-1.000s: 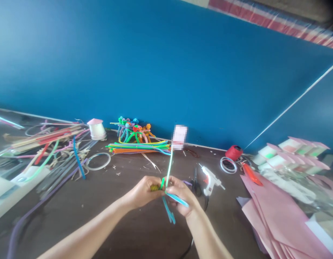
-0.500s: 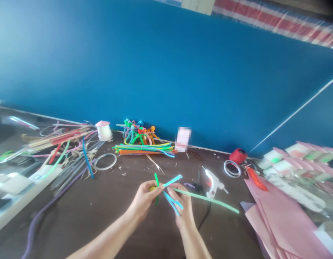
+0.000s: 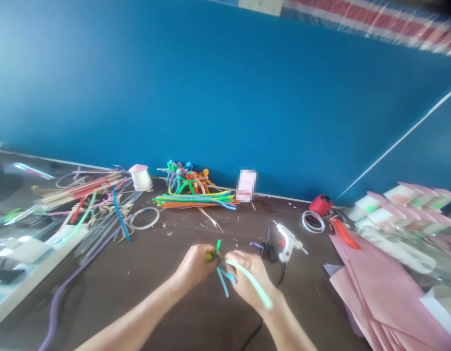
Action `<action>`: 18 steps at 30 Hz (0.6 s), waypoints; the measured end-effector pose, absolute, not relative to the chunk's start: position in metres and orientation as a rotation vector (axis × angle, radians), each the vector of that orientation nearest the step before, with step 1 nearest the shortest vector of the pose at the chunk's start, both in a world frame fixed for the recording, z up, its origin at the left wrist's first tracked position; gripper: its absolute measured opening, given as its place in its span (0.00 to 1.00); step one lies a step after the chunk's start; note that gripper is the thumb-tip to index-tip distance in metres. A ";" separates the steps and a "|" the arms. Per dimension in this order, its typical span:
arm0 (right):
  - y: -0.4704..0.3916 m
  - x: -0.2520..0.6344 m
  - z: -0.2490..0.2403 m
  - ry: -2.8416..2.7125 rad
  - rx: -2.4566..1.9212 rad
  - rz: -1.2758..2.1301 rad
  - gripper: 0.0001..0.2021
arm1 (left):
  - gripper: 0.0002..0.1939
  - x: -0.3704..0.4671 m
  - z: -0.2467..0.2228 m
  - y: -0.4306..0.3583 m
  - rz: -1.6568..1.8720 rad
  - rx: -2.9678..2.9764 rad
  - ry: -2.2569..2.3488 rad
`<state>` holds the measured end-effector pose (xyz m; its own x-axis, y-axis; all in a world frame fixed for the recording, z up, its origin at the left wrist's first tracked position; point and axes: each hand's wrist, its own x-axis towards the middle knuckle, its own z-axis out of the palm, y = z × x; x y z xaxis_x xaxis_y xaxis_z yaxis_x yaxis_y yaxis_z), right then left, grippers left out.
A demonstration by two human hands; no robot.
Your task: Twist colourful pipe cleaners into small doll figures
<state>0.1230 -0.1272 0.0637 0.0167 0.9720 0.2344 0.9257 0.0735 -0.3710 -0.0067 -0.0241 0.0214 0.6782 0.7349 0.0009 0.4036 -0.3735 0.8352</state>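
My left hand is closed on a small pipe-cleaner figure, with a yellowish bit and a green pipe cleaner showing at the fingertips. Close against it, my right hand pinches a pale mint pipe cleaner, whose free end curves back over the wrist. Light-blue pipe-cleaner ends hang down between the two hands. The fingers hide where the pieces join.
Finished pipe-cleaner figures stand behind a bundle of pipe cleaners. To the right lie scissors, a glue gun and pink sheets. A power strip and loose sticks lie left.
My right hand has turned and moved in against the left. The mint pipe cleaner, stretched out to the right before, now bends down over the right wrist; the light-blue ends hang lower.
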 end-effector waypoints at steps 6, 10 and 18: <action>-0.119 0.130 0.071 -1.748 -1.792 0.341 0.05 | 0.12 -0.015 0.041 -0.018 0.359 2.301 0.656; -0.116 0.132 0.069 -1.554 -1.799 0.765 0.07 | 0.08 -0.019 0.051 -0.014 0.260 2.413 0.397; -0.113 0.128 0.052 -1.020 -1.559 1.218 0.11 | 0.08 -0.017 0.057 -0.010 0.332 2.363 0.381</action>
<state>0.1277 -0.1131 0.0517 0.1800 0.9505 -0.2533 0.0830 -0.2713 -0.9589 -0.0174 -0.0100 0.0569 0.9237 0.3603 0.1302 0.1782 -0.7049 0.6865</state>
